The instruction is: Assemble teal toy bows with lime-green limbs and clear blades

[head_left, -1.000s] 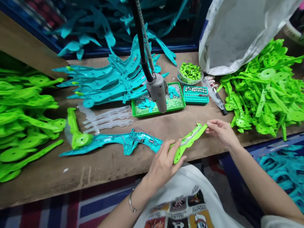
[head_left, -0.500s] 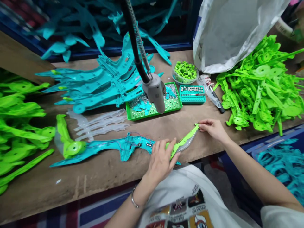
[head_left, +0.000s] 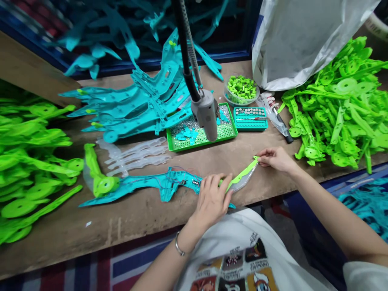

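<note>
A turquoise toy-bow-shaped plastic body point(head_left: 145, 182) lies across the bench, with thin wires and a small electronic part on its upper face. At its left end is a green plastic arm with a round hub point(head_left: 106, 186). Another green plastic arm point(head_left: 242, 173), backed by a clear plastic strip point(head_left: 244, 182), slants up from the right end. My left hand point(head_left: 212, 196) lies palm down over that joint, fingers and thumb around the arm's base, hiding the hub. Thumb and fingers of my right hand point(head_left: 274, 158) pinch the arm's far tip.
Behind the work stand a green tray point(head_left: 200, 145) of screws and turquoise bits, a teal box point(head_left: 251, 125), a tub of green pieces point(head_left: 241, 89) and a hanging screwdriver point(head_left: 206, 117). Turquoise bodies point(head_left: 130, 109), clear strips point(head_left: 136, 157) and green-arm piles point(head_left: 342, 109) lie around.
The camera view has shifted, so the bench appears further right. My left fingers now cover more of the arm's base. My right hand keeps its pinch on the tip.
</note>
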`<action>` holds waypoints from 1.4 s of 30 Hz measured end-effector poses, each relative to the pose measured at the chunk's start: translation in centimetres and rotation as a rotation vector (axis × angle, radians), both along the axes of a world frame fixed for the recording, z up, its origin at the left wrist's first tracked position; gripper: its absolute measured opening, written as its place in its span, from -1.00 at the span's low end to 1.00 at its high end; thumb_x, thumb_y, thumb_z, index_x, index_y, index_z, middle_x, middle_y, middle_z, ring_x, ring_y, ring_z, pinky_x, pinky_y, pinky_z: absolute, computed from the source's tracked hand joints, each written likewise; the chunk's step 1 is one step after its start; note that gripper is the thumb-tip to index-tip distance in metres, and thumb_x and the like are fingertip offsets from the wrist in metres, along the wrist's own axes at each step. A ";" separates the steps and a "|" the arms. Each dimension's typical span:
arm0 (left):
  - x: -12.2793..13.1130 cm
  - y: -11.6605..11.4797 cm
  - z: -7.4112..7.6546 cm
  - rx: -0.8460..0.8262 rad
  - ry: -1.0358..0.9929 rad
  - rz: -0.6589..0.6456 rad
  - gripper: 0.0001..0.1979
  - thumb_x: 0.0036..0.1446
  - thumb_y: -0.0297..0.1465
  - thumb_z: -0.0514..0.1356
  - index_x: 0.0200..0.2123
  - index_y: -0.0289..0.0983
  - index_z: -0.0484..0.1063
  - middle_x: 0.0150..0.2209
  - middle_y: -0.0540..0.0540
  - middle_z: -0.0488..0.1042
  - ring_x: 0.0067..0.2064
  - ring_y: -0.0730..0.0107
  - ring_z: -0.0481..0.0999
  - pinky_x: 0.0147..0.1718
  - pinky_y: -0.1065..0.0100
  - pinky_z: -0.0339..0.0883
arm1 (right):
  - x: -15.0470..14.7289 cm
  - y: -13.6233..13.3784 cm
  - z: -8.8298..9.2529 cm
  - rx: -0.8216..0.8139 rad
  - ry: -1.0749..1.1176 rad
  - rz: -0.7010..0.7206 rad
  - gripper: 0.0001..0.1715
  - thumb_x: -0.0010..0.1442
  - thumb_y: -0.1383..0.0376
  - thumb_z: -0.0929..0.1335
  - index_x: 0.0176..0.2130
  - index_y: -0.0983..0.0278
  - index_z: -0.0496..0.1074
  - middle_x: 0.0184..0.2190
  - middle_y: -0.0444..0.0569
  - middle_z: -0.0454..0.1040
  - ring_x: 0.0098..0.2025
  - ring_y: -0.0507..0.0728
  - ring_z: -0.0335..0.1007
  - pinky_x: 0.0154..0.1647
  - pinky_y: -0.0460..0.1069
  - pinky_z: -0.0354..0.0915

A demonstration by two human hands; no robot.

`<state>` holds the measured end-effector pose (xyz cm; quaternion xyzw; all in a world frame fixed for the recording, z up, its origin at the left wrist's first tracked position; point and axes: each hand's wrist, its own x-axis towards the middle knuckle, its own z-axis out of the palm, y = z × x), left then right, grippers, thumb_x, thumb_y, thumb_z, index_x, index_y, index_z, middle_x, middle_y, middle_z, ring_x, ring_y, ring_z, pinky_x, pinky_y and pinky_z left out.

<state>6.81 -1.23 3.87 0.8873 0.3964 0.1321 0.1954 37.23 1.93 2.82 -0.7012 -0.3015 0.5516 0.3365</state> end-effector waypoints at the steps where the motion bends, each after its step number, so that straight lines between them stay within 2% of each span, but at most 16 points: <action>1: 0.1 0.0 0.0 0.019 0.029 -0.038 -0.48 0.37 -0.24 0.10 0.34 -0.18 0.24 0.17 -0.25 0.39 0.12 0.01 0.33 0.10 -0.02 0.21 | 0.0 -0.1 -0.2 0.008 -0.021 0.007 -0.68 -0.12 0.31 0.62 -0.33 0.38 0.61 -0.48 -0.02 0.60 -0.47 0.01 0.51 -0.41 -0.13 0.52; 4: 0.2 0.2 -0.2 0.054 0.098 -0.124 -0.42 0.38 -0.19 0.09 0.40 -0.15 0.14 0.20 -0.22 0.40 0.10 0.04 0.34 0.10 0.00 0.19 | -0.4 -0.8 -0.8 0.072 -0.112 0.003 -0.67 -0.07 0.24 0.61 -0.30 0.35 0.60 -0.43 -0.03 0.61 -0.45 0.01 0.50 -0.39 -0.12 0.52; 7: 0.0 0.2 -0.6 0.064 0.108 -0.130 -0.44 0.41 -0.19 0.05 0.40 -0.15 0.14 0.12 -0.19 0.47 0.06 0.08 0.35 0.06 0.04 0.19 | -1.0 -1.5 -0.6 0.134 -0.142 -0.067 -0.62 -0.06 0.15 0.61 -0.32 0.33 0.58 -0.41 -0.06 0.59 -0.43 0.01 0.50 -0.35 -0.11 0.52; 10: -0.4 0.1 -1.1 0.081 0.076 -0.142 -0.43 0.40 -0.18 0.05 0.41 -0.16 0.13 0.06 -0.17 0.50 0.06 0.07 0.35 0.05 0.05 0.19 | -2.4 -2.0 0.6 0.134 0.078 -0.213 -0.57 -0.14 0.13 0.64 -0.36 0.31 0.54 -0.43 -0.12 0.56 -0.39 0.01 0.50 -0.29 -0.11 0.52; 13: -0.7 -0.1 -1.5 0.083 0.048 -0.139 -0.41 0.40 -0.17 0.07 0.42 -0.15 0.11 0.05 -0.16 0.51 0.07 0.06 0.34 0.05 0.04 0.18 | -5.3 -3.1 1.8 0.061 0.397 -0.305 -0.51 -0.15 0.17 0.65 -0.27 0.27 0.52 -0.39 -0.14 0.59 -0.34 0.03 0.54 -0.22 -0.05 0.53; 17: -0.5 -0.2 -1.6 0.042 0.029 -0.122 -0.40 0.39 -0.18 0.08 0.43 -0.13 0.07 0.16 -0.17 0.47 0.11 0.03 0.35 0.09 0.00 0.17 | -9.5 -5.0 1.5 0.002 0.592 -0.344 -0.48 -0.15 0.23 0.66 -0.21 0.27 0.51 -0.34 -0.10 0.63 -0.28 0.08 0.58 -0.14 0.00 0.53; 21: -1.0 0.2 -0.5 -0.075 -0.132 -0.153 -0.35 0.37 -0.17 0.12 0.43 -0.14 0.03 0.30 -0.21 0.35 0.29 0.00 0.27 0.22 -0.05 0.11 | -11.0 -5.7 0.2 0.094 0.569 -0.408 -0.49 -0.16 0.23 0.66 -0.23 0.28 0.51 -0.36 -0.08 0.65 -0.31 0.10 0.60 -0.13 0.01 0.51; 23: -1.8 1.0 0.8 -0.186 -0.262 -0.132 -0.35 0.38 -0.19 0.10 0.44 -0.18 -0.01 0.34 -0.23 0.29 0.35 0.08 0.22 0.28 0.03 0.12 | -10.9 -5.7 -0.2 0.117 0.550 -0.405 -0.48 -0.15 0.23 0.66 -0.21 0.28 0.51 -0.33 -0.05 0.66 -0.29 0.11 0.61 -0.13 0.01 0.51; 25: -2.4 2.6 2.3 -0.299 -0.291 -0.079 -0.43 0.42 -0.26 0.03 0.42 -0.23 0.01 0.34 -0.26 0.27 0.35 0.18 0.24 0.28 0.12 0.16 | -10.8 -5.7 -0.2 0.127 0.531 -0.393 -0.48 -0.13 0.22 0.65 -0.19 0.29 0.51 -0.30 -0.02 0.67 -0.27 0.12 0.61 -0.14 0.01 0.51; 26: -2.5 3.5 3.0 -0.343 -0.241 -0.069 -0.47 0.42 -0.28 0.02 0.38 -0.25 0.07 0.32 -0.27 0.29 0.33 0.19 0.28 0.27 0.14 0.18 | -10.8 -5.7 -0.1 0.135 0.520 -0.387 -0.47 -0.12 0.22 0.65 -0.18 0.28 0.51 -0.29 -0.01 0.67 -0.26 0.13 0.62 -0.14 0.01 0.51; 28: -2.3 5.8 4.2 -0.429 -0.059 -0.098 -0.46 0.34 -0.25 0.13 0.30 -0.34 0.20 0.25 -0.31 0.36 0.27 0.11 0.36 0.18 0.17 0.25 | -10.9 -5.8 0.3 0.162 0.496 -0.377 -0.47 -0.10 0.21 0.64 -0.15 0.27 0.51 -0.27 -0.01 0.68 -0.24 0.13 0.62 -0.13 0.02 0.51; 30: -1.7 8.2 4.9 -0.551 0.164 -0.220 -0.41 0.20 -0.14 0.26 0.19 -0.35 0.33 0.13 -0.29 0.48 0.12 0.07 0.47 0.01 0.24 0.33 | -10.9 -6.0 0.7 0.191 0.485 -0.362 -0.46 -0.08 0.21 0.64 -0.12 0.25 0.51 -0.24 -0.01 0.68 -0.22 0.14 0.62 -0.11 0.02 0.51; 33: -0.6 10.8 4.8 -0.694 0.382 -0.438 -0.38 0.05 -0.01 0.34 0.03 -0.33 0.47 -0.16 -0.15 0.60 -0.22 0.24 0.52 -0.32 0.36 0.25 | -11.1 -6.2 1.1 0.215 0.489 -0.353 -0.47 -0.07 0.22 0.63 -0.10 0.23 0.52 -0.21 -0.02 0.68 -0.20 0.14 0.63 -0.08 0.03 0.50; 37: 0.0 11.7 3.7 -0.730 0.330 -0.535 -0.47 0.01 -0.02 0.36 -0.12 -0.33 0.55 -0.34 -0.05 0.55 -0.37 0.39 0.40 -0.44 0.40 0.09 | -11.8 -6.5 1.0 0.229 0.511 -0.397 -0.48 -0.06 0.23 0.63 -0.10 0.22 0.53 -0.14 -0.03 0.67 -0.13 0.14 0.62 -0.02 0.04 0.49; 39: -0.1 11.6 2.9 -0.767 0.247 -0.532 -0.46 -0.02 -0.01 0.37 -0.13 -0.34 0.55 -0.36 -0.02 0.53 -0.38 0.42 0.37 -0.44 0.41 0.07 | -12.6 -6.7 0.7 0.191 0.536 -0.400 -0.45 -0.09 0.25 0.64 -0.09 0.23 0.53 -0.10 -0.01 0.66 -0.09 0.14 0.61 0.00 0.03 0.49; 42: -0.4 11.6 2.0 -0.799 0.176 -0.512 -0.44 -0.04 -0.02 0.38 -0.13 -0.34 0.55 -0.37 0.01 0.50 -0.39 0.45 0.33 -0.44 0.43 0.06 | -14.0 -6.9 0.4 0.117 0.565 -0.390 -0.45 -0.12 0.25 0.65 -0.13 0.26 0.53 -0.17 -0.01 0.67 -0.13 0.16 0.62 -0.03 0.06 0.51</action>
